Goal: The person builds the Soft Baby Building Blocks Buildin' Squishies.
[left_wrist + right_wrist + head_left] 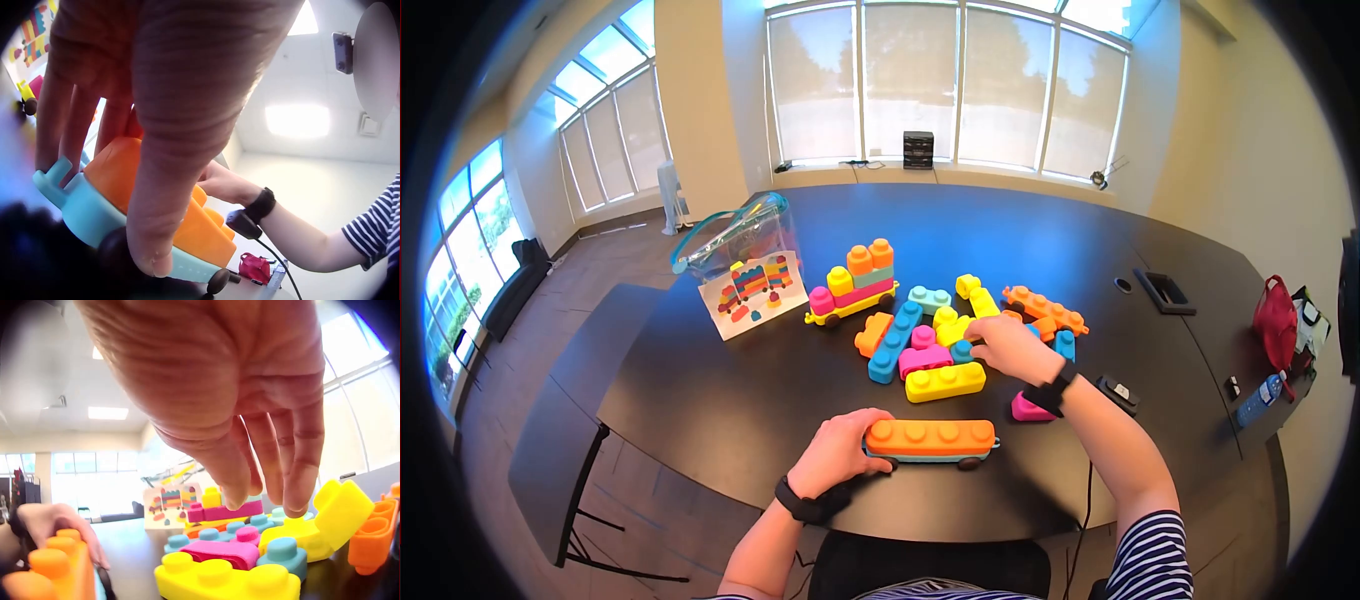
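My left hand [835, 448] grips one end of a long orange block [930, 436], which sits on a light blue wheeled base [94, 215]. In the left wrist view the thumb lies along the near side and the other fingers reach behind. Over the loose blocks, my right hand [1010, 345] reaches down with its fingers loosely bent and nothing between thumb and fingers. Its fingertips hang close over a yellow block [294, 540]. Around it lie a tilted yellow block [344, 515], a small teal block [282, 557], a pink arched block [222, 553] and a long yellow block [945, 383].
A built wagon [865, 293] with pink, yellow and orange blocks stands behind the pile. To its left is a clear bag [750, 240] with a picture card [752, 298]. An orange wheeled base [1050, 311] lies at the pile's right; a pink block [1030, 407] sits below the right wrist.
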Motion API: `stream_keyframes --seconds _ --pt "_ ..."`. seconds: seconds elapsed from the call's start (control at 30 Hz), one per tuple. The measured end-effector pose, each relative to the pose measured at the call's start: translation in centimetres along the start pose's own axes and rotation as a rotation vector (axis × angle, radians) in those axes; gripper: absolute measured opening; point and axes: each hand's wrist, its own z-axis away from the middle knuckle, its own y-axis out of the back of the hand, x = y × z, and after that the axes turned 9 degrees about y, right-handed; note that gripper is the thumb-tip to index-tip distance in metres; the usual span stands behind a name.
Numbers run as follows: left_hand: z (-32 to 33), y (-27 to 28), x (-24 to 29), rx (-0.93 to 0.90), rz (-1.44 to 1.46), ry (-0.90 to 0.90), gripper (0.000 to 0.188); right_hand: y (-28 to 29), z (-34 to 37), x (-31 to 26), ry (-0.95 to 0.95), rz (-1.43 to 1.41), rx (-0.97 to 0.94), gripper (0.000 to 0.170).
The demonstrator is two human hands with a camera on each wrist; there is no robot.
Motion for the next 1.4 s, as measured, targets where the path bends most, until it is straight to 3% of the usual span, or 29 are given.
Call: stream_keyframes --seconds 0.07,0.17,0.27,0.43,0.53,0.6,0.7,0.93,1.4 --pt "0.2 0.2 0.2 0.008 0.024 0.0 0.069 -2.2 -1.8 1.6 0.047 0.122 -0.015 0.017" --pt "0.3 0.2 0.0 0.041 0.096 -0.001 0.069 -3.6 -3.4 1.9 -0.056 0.246 -0.208 0.015" --pt "0.3 0.3 -0.7 0.053 0.173 0.024 0.065 -4.0 -3.9 2.0 -0.145 0.207 -0.296 0.031" --pt "0.1 0.6 -0.8 0.051 0.182 0.047 0.055 -3.4 -3.3 2.4 -0.076 0.175 -0.113 0.027" --pt "0.0 0.3 -1.0 0.069 0.207 0.031 0.051 1.4 -3.2 -2.1 -0.077 0.084 -0.019 0.029" --pt "-0.1 0.1 -1.1 0.084 0.23 0.016 0.049 3.4 -2.9 -6.8 0.014 -0.178 -0.044 0.032" --pt "0.0 0.1 -0.8 0.059 0.226 0.066 0.047 2.4 -2.2 -11.9 0.183 -0.398 -0.061 0.034" --pt "0.0 0.5 -0.5 0.014 0.259 0.11 0.046 -0.4 -1.8 -13.9 0.243 -0.243 -0.141 0.028" --pt "0.0 0.1 -0.5 0.044 0.182 0.067 0.059 -1.2 -1.5 -14.4 0.28 -0.211 -0.177 0.029"
